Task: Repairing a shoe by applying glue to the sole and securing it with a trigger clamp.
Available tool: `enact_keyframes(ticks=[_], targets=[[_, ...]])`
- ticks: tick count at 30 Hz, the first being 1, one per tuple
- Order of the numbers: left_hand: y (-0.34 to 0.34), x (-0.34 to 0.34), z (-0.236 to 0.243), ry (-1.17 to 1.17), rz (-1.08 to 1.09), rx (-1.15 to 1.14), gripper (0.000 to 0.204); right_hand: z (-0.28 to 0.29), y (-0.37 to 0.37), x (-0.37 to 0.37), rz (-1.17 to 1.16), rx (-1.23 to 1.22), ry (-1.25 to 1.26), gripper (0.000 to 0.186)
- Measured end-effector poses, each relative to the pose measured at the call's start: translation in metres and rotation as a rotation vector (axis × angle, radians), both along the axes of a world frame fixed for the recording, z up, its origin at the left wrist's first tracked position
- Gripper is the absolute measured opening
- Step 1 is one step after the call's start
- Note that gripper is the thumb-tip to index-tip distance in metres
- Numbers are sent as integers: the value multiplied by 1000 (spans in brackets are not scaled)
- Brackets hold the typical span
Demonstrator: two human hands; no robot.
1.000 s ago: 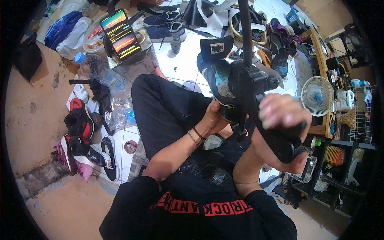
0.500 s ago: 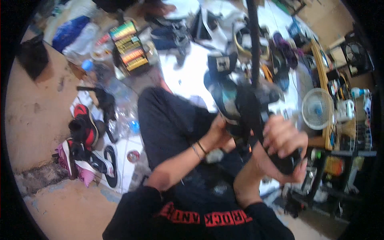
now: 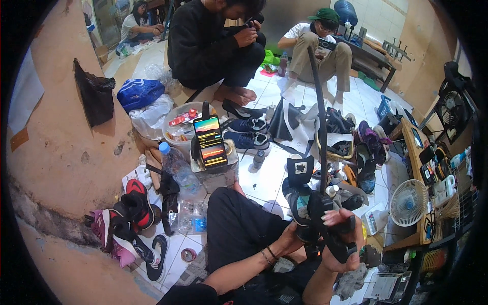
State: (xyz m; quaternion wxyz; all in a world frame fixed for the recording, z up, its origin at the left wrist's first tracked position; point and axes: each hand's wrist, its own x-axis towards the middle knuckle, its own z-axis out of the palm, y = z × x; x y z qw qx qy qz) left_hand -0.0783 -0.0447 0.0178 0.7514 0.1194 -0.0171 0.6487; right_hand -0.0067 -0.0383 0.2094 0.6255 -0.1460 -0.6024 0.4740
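Observation:
My left hand (image 3: 287,239) grips the heel end of a dark shoe (image 3: 295,195) with a raised tongue bearing a small white label; a teal lining shows inside. The shoe sits against a black bar clamp (image 3: 323,152), whose long bar runs upward. My right hand (image 3: 343,241) is closed round the clamp's black handle, its thumb low and fingertips over the top. Both are above my dark-trousered lap. A small dark bottle (image 3: 258,160) stands on the tiles beyond them.
Three people sit or crouch behind (image 3: 213,48) (image 3: 317,48) (image 3: 137,30). A phone (image 3: 211,145), water bottle (image 3: 178,173), shoes (image 3: 134,213) and tub (image 3: 173,129) lie left and ahead. A fan (image 3: 409,203) and wooden bench (image 3: 422,162) are at right.
The view has tilted up, bringing the three people into sight and moving my hands lower in the picture. Both hands keep their hold on the shoe and clamp.

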Motion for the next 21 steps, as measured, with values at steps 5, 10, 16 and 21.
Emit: enact_keyframes(ticks=[5, 10, 16, 21], targets=[[-20, -13, 0, 186, -190, -204, 96, -7, -19, -1, -25, 153, -120, 88], [22, -11, 8, -302, -399, 301, 91, -2, -21, 0, 285, 504, -289, 62], [61, -17, 64, -229, -500, 692, 115, 20, -47, -20, 317, 692, -38, 22], [38, 26, 90, -361, -566, 588, 92, 23, -58, 5, 120, 665, 64, 29]])
